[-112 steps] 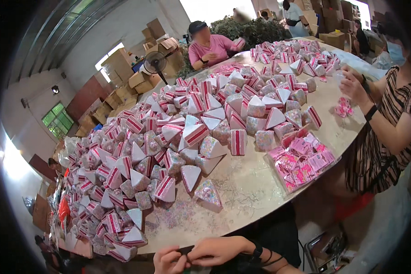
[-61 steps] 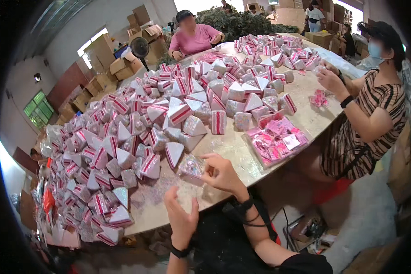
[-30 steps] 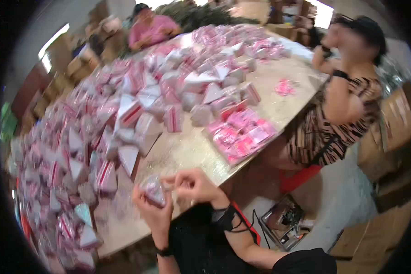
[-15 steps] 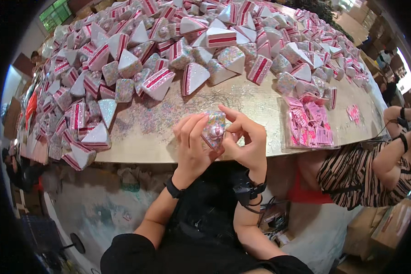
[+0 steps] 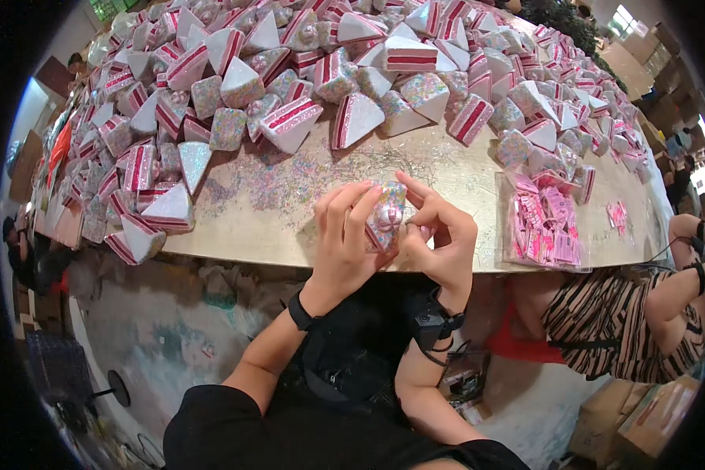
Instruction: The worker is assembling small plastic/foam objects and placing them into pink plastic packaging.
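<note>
Toy cake slice (image 5: 388, 204) in hands, over near edge of worktop (image 5: 282, 247). Left hand (image 5: 343, 235) wraps left side, grips slice firmly, likely so it won't wobble. Top with puffy swirl (image 5: 389, 219) faces up, maybe so right hand (image 5: 446, 235) can get at it. Right thumb and finger meet by swirl; cannot tell if they pinch something tiny. Big pile of slices (image 5: 290, 125) sits toward far edge, perhaps to leave working room. Clear bag with pink packets (image 5: 552, 223) lies by near edge, right of hands, probably for easy reach.
</note>
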`<state>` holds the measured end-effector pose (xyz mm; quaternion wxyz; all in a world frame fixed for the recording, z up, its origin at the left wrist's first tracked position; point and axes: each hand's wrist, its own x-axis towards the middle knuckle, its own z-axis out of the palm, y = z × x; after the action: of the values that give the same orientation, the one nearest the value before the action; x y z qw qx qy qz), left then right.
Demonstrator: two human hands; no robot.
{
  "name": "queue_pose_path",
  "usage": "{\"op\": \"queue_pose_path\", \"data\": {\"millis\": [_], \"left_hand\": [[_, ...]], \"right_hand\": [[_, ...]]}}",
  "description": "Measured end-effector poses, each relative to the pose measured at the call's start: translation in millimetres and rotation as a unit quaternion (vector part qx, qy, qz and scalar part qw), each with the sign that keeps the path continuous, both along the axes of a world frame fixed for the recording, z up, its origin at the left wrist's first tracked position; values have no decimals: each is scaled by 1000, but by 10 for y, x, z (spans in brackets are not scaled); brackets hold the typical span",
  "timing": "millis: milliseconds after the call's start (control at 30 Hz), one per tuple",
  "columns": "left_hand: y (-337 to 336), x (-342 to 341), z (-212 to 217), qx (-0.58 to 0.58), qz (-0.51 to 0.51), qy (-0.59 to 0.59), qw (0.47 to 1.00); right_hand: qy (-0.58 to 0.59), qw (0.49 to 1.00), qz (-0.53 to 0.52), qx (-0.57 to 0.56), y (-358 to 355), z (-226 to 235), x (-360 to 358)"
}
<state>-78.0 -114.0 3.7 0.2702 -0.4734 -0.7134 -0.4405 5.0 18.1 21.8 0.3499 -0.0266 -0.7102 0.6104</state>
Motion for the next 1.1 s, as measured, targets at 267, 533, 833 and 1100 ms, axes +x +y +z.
{"op": "queue_pose_path", "data": {"millis": [267,533,833,1100], "left_hand": [[-31,14,26,-27,19,-3,999],[-42,11,51,-32,45,-30,998],[-21,-16,101,-86,15,12,996],[97,-23,111,-73,-30,-52,996]], "right_hand": [[-50,992,-57,102,-55,153,9],[-97,985,-68,129,-90,159,-104],[-123,898,-185,381,-143,231,-23],[-80,921,-214,315,-29,32,48]]}}
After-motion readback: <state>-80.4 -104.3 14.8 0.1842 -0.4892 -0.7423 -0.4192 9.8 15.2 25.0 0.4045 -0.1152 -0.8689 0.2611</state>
